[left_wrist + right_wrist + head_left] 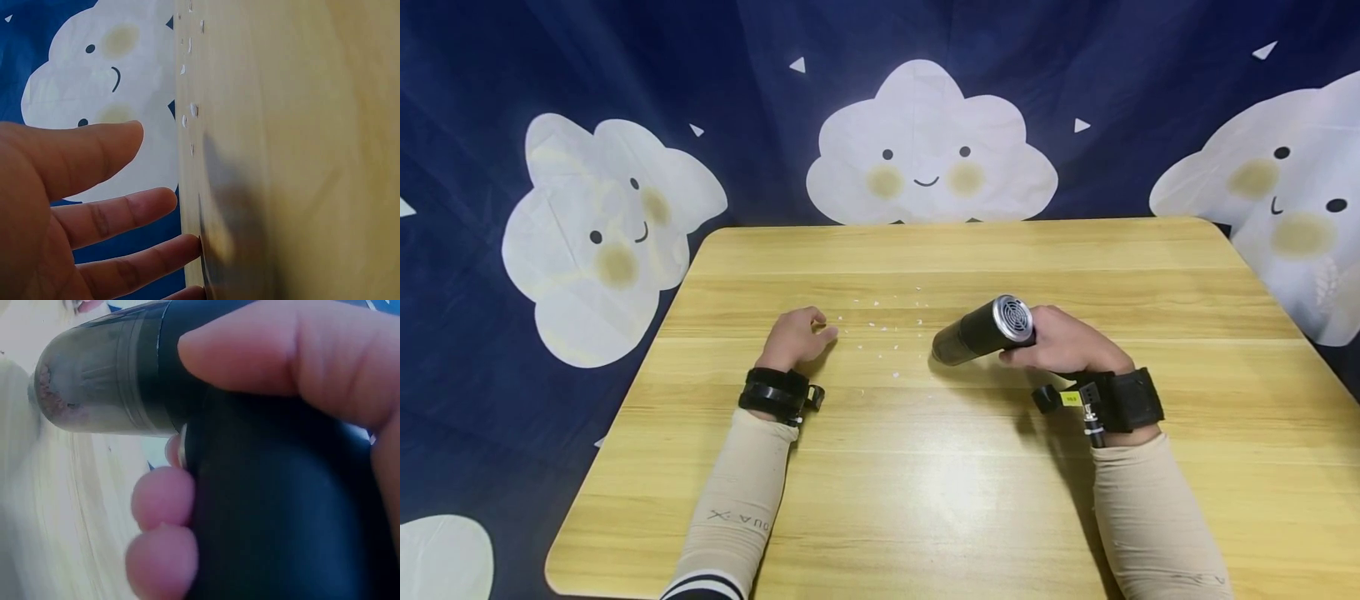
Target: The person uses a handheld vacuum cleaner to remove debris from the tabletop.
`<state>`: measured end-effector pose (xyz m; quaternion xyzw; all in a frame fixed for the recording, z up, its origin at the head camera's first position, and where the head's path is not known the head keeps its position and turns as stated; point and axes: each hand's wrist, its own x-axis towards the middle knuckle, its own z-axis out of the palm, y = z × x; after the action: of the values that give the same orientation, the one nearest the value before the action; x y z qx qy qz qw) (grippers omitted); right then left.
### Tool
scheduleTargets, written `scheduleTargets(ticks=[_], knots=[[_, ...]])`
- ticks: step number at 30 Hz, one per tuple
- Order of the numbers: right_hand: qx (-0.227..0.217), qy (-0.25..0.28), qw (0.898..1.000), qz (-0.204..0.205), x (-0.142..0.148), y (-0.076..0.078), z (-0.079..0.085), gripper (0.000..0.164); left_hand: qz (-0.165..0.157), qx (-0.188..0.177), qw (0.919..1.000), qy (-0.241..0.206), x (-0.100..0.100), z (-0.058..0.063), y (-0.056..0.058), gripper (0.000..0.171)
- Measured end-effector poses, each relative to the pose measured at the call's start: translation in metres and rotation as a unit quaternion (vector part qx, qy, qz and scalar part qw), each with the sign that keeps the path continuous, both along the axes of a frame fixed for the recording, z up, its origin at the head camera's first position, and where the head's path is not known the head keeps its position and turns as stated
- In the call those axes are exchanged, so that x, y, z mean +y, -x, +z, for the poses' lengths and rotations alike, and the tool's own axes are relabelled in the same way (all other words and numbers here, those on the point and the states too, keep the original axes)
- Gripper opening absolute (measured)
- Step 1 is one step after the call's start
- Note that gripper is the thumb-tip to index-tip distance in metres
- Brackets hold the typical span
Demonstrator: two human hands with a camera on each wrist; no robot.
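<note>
My right hand (1067,340) grips the handle of a black handheld vacuum cleaner (983,330). Its silver vented end tilts up toward me, and its nozzle end points down and left, close over the table. In the right wrist view, the fingers and thumb wrap the black handle, and brownish debris (53,394) lies inside the clear dust cup (94,375). Small white scraps (194,110) are scattered on the table between the hands. My left hand (796,337) is at the left of the scraps, its fingers relaxed and holding nothing, fingertips right at the tabletop.
The wooden table (880,500) has rounded corners and fills most of the lower view. Behind it hangs a dark blue curtain (760,150) with smiling white clouds. Each wrist wears a black strap (775,393) with a small camera.
</note>
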<state>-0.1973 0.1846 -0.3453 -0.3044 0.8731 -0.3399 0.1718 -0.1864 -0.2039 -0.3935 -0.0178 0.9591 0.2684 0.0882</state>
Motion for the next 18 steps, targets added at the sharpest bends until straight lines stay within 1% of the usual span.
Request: scheduleTargets(ticks=[7,12,18], knots=[[0.018,0.004,1.0,0.01,-0.0024,0.0022,-0.0031,0.027,0.003,-0.002,1.0,0.004,0.0001,-0.0004,0.0006,0.043],[0.022,0.011,1.0,0.012,-0.0055,0.0025,-0.005,0.03,0.005,-0.003,0.9999,0.012,-0.0001,-0.0015,0.0015,0.042],[0.025,0.006,1.0,0.012,-0.009,0.002,-0.0064,0.031,0.007,-0.006,0.9999,0.01,-0.0004,-0.0028,0.002,0.043]])
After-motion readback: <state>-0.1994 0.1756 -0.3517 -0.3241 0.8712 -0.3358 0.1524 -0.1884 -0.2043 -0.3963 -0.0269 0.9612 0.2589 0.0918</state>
